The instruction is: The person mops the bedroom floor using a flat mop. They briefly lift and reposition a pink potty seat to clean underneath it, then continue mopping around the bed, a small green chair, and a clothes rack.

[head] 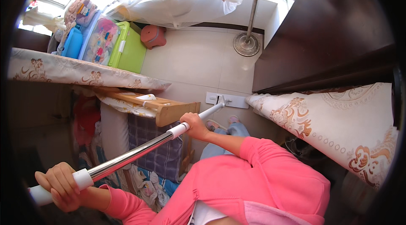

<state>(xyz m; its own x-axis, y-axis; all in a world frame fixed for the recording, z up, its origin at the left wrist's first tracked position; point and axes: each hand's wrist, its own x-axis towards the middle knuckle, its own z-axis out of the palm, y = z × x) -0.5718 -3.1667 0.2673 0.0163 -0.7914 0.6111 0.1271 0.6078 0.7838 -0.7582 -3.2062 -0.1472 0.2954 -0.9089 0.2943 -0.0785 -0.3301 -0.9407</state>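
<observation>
A flat mop runs diagonally across the view, from its white plate-like mop head (238, 102) on the tiled floor to its white grip end at lower left. My left hand (62, 187) is wrapped around the white grip at the top of the pole. Further down, my right hand (195, 126) holds the pole near a white collar, below the shiny metal section (130, 155). The mop head lies just beyond my feet (222, 123), close to the hanging corner of a patterned cloth (330, 123) on the right.
A wooden frame (177, 112) stands left of the pole. Storage boxes, including a green one (131, 49), line the left beside a pink stool (153, 36). A metal stand's round base (246, 44) rests on the far floor. Dark wooden furniture (323, 28) borders the right.
</observation>
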